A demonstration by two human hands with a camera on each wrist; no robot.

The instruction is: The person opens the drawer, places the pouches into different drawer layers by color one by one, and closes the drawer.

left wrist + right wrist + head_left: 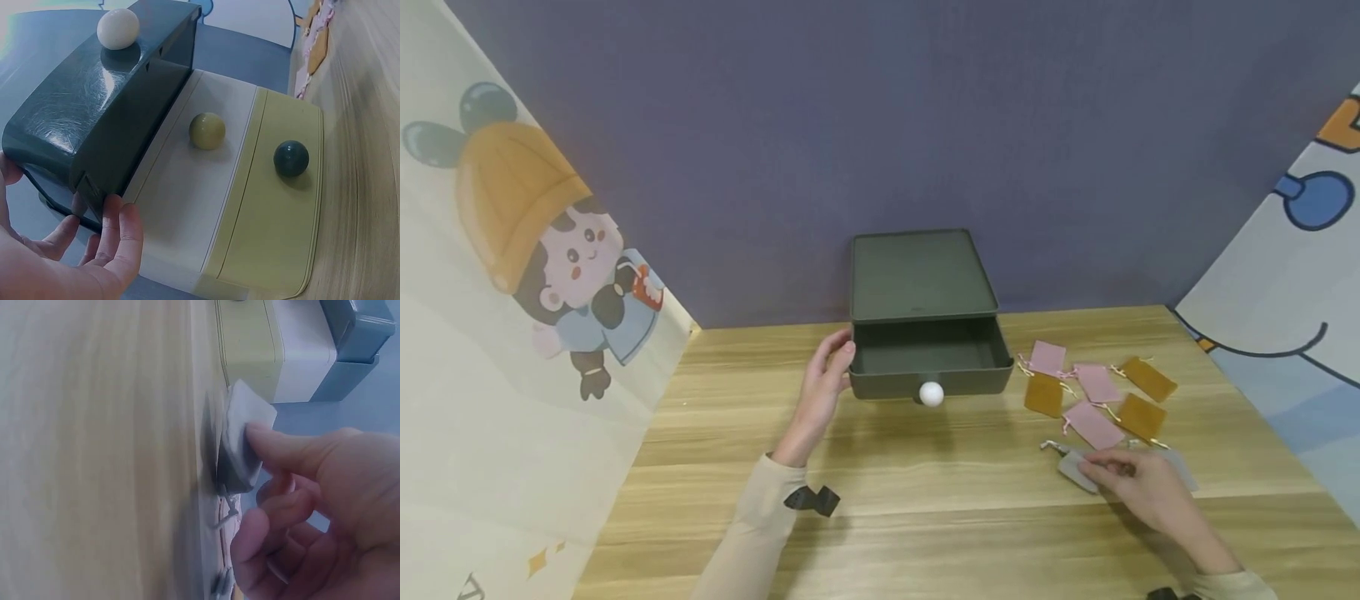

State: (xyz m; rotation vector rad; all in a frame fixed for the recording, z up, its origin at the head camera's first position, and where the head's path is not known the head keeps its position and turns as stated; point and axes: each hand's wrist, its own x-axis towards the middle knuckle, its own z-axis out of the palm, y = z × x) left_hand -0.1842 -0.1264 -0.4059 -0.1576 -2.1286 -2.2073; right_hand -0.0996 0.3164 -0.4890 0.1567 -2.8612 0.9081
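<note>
- My R grip (1138, 487) pinches grey pouch (1077, 472), bench (925, 533) R side.
- My L grip (822, 392): loose fingers touching dk drawer unit (925, 275).
- Pink pouches (1097, 383) + orange pouches (1141, 415) nr R grip.
- L wall (475, 450): cut-off letter (471, 586), poss. "A".

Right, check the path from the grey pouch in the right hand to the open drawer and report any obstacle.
Between the grey pouch and the open drawer stand only the drawer's own raised walls and, in front, its white knob. The nearest pink pouch lies beside the path; nothing else visible blocks it.
</note>
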